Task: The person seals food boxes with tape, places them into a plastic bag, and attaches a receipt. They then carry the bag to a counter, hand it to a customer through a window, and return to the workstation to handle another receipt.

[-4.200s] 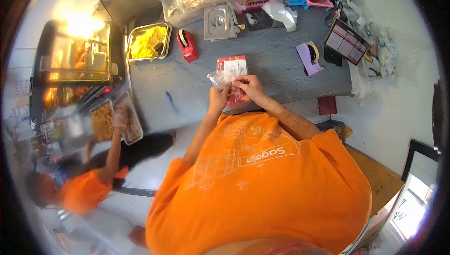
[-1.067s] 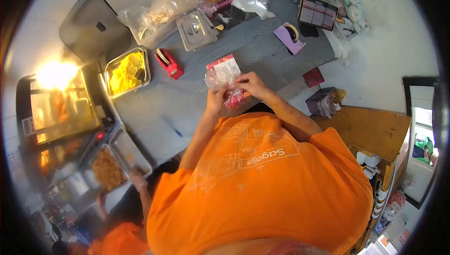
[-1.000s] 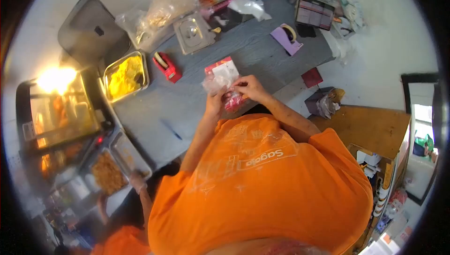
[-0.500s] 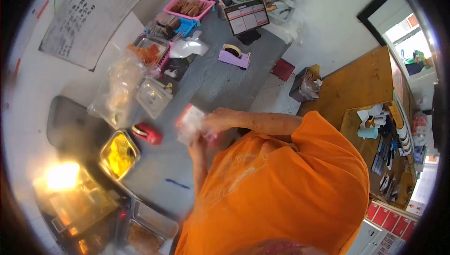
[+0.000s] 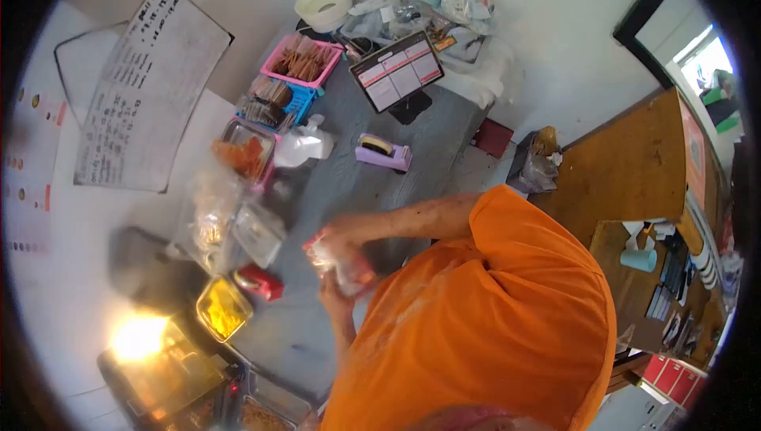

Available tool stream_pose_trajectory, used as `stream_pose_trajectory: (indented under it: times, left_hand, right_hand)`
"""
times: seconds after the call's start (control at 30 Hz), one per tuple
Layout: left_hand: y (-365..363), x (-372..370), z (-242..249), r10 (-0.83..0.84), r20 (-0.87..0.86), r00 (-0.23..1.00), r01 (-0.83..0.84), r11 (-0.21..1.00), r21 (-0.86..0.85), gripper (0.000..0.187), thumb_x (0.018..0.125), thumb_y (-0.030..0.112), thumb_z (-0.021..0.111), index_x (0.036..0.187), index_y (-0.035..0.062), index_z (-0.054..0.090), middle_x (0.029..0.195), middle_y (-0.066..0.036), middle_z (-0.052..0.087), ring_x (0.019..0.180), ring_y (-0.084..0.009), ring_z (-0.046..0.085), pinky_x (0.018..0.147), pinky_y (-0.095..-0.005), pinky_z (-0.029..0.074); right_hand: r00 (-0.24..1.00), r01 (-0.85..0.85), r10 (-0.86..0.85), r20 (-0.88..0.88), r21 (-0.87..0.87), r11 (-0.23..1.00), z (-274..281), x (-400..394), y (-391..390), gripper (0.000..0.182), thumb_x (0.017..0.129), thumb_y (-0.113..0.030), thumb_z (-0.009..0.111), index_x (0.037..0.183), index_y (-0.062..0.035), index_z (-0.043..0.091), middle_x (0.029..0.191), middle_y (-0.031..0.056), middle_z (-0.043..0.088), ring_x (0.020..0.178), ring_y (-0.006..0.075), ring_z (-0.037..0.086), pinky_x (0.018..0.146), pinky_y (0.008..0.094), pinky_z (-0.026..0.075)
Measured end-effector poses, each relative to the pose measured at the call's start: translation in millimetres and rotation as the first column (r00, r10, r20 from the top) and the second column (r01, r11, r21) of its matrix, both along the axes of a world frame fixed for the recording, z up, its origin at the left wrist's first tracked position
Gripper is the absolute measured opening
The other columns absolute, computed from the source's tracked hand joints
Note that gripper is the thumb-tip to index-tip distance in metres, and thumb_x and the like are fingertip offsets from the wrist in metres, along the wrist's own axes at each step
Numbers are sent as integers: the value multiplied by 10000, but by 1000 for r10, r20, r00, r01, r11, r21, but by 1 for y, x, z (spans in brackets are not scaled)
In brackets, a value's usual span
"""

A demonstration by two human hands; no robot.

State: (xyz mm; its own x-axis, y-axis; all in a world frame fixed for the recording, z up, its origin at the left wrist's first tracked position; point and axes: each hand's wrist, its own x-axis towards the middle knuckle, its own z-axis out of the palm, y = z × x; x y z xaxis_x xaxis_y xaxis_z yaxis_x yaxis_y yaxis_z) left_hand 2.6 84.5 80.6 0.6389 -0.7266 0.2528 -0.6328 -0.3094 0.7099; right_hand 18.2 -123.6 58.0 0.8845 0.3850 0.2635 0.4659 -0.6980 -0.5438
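In front of my orange shirt, both hands hold a red and white package with clear plastic about it, just over the grey table. My right hand grips its upper edge from above, fingers partly hidden and blurred. Below, my left hand has its fingers closed on the lower side of the package. What is inside the package cannot be made out. A red stapler-like object lies on the table to the left of my hands, beside a clear plastic lid.
A metal tray of yellow food sits by a bright lamp. A purple tape dispenser and a tablet on a stand are farther up the grey table. Pink and blue baskets with packets line the wall side.
The camera view has shifted, so the table things appear lower left. My right hand has moved along the package, and more of its red side shows between my hands.
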Motion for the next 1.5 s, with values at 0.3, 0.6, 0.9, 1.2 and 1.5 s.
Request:
stream_pose_trajectory:
  times: [0.3,0.6,0.9,1.2,1.5]
  left_hand:
    - [-122,-39,-25,141,-651,746,-395,880,-263,410,914,311,582,1116,-45,562,848,-79,616,735,-171,625,568,-294,537]
    - [-163,-47,-3,431,-581,691,-593,798,-113,272,921,224,588,1011,-33,588,769,-54,613,651,-121,569,516,-259,465]
    - [-134,-34,-30,519,-501,693,-603,797,-7,347,901,187,613,1150,-44,542,895,-98,608,781,-154,594,647,-282,495]
    - [-86,-26,-32,497,-748,440,-773,633,-34,488,945,342,522,1293,7,448,1270,-118,496,1134,-196,494,897,-342,422]
    - [-48,-40,-1,487,-786,381,-821,570,-45,339,931,250,575,1192,35,546,1052,-32,604,918,-112,568,711,-244,445]
  right_hand:
    - [348,928,-914,209,61,367,20,-129,-257,450,788,-395,661,1085,-71,568,1291,141,464,1238,362,381,973,552,293]
    - [434,899,-881,187,-158,409,-46,-157,-347,477,856,-482,572,1012,-34,528,1453,115,316,1386,361,182,1054,611,175]
    - [367,930,-910,192,-114,350,-36,-146,-342,427,863,-457,574,1006,-59,513,1382,113,400,1375,347,212,1026,629,170]
    - [772,521,-617,152,403,752,58,-12,-227,206,824,-255,630,892,-62,605,937,136,624,887,342,580,794,402,454]
    - [872,401,-402,-278,-65,914,16,183,-70,261,869,-222,522,982,6,580,915,230,644,859,417,619,762,503,488]
